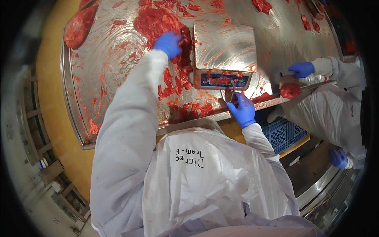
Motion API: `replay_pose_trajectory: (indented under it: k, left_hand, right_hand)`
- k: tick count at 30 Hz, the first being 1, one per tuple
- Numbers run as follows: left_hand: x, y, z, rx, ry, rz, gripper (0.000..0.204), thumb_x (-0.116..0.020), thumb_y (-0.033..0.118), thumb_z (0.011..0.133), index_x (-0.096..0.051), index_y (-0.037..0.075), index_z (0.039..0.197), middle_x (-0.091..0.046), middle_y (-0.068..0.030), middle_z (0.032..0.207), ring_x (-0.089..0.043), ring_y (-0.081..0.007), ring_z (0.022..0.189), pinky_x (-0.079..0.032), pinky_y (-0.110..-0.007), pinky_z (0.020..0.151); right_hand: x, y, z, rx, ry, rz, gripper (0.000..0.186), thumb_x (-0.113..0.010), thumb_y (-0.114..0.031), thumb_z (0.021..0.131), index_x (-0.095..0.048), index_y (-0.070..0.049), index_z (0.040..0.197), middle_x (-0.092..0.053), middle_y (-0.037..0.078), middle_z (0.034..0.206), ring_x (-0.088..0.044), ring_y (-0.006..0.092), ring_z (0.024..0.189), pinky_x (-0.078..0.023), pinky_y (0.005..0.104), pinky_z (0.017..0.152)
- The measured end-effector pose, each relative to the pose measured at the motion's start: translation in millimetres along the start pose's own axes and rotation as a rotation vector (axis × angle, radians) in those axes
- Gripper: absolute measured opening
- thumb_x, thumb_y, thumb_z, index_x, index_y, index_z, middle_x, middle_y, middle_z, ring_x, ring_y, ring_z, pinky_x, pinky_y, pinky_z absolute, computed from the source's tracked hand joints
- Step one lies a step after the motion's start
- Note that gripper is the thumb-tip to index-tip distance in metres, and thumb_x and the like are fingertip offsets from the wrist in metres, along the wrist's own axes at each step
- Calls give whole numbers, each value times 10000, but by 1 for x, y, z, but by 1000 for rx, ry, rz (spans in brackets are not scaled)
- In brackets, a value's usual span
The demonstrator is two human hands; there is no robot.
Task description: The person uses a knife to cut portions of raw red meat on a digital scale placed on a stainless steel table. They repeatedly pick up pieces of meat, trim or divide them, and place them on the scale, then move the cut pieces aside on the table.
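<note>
My left hand (pixel 168 44), in a blue glove, reaches forward onto a pile of raw red meat (pixel 156 21) on the steel table. Its fingers are slightly blurred and partly hidden against the meat, so their grip cannot be made out. Just in front of the bench scale (pixel 225 47), my right hand (pixel 242 110), also gloved in blue, holds a small metal tool (pixel 228 95) at the table's near edge. The tool's exact kind is unclear. The scale has a bare steel platform smeared with red and a lit display on its near side.
Meat scraps and red smears cover much of the steel table (pixel 90 67). A large piece of meat (pixel 80 27) lies at the far left. On the right, a co-worker's gloved hand (pixel 302 70) holds a metal tool near a meat piece (pixel 290 90). Blue crates (pixel 282 134) stand below.
</note>
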State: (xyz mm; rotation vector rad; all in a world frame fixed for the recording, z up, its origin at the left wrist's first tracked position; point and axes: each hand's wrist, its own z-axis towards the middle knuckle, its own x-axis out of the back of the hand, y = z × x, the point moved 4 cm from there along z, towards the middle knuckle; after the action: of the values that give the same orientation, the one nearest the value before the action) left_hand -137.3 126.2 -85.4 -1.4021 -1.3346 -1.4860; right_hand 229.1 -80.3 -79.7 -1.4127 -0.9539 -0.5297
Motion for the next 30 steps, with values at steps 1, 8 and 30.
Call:
replay_pose_trajectory:
  k: [1,8,30]
  left_hand:
    - [-12,6,-14,-3,-22,-5,306,-701,163,862,-703,54,1148,-655,-212,1196,-636,-421,1127,-524,-488,1012]
    - [-39,66,-181,-73,-160,-171,257,-638,113,869,-699,31,1104,-647,-226,1146,-650,-414,1063,-534,-495,957]
    - [96,89,-41,-42,267,-381,459,-804,274,838,-681,66,1228,-644,-189,1249,-652,-369,1139,-553,-438,970]
  right_hand:
    - [-1,2,0,13,7,-10,470,-796,-353,833,-673,-83,1196,-719,111,919,-711,332,850,-569,466,774]
    - [-2,2,0,82,52,-35,447,-773,-382,855,-676,-95,1184,-718,101,926,-710,327,838,-568,456,770]
    - [4,8,-8,183,108,78,463,-801,-339,866,-647,-55,1197,-701,142,935,-697,359,847,-564,469,780]
